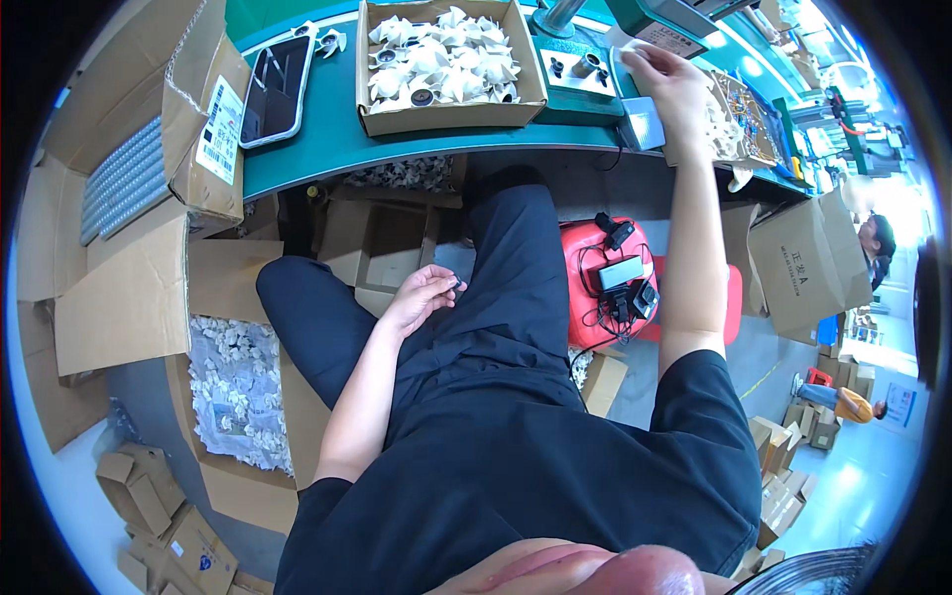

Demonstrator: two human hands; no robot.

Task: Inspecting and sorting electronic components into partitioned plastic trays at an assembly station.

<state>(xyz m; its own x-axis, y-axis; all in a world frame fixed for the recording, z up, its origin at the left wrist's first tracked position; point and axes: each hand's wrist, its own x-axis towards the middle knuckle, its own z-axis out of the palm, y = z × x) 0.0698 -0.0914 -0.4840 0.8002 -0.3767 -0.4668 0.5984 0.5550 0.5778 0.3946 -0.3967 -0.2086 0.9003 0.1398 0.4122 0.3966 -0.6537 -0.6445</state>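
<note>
My left hand [418, 297] rests above my lap, its fingertips pinched on a small dark part [459, 284] too small to name. My right hand [676, 84] reaches over the green workbench [327, 149], fingers drawn together near a pale edge beside the machine; what they hold, if anything, cannot be made out. Left of it lies a metal fixture block [577, 77] with dark round posts. Further left, an open cardboard box [451, 117] is full of white fan impellers [446, 59], some showing dark hubs. Close under my right wrist stands a small clear-faced box [643, 124].
A dark tray with a pale rim [273, 94] and loose impellers [331, 42] lie at the bench's left. An open carton [129, 183] of grey rods stands beside it. A red stool [585, 297] holds cables and small devices. Cartons of white parts [238, 397] surround my legs.
</note>
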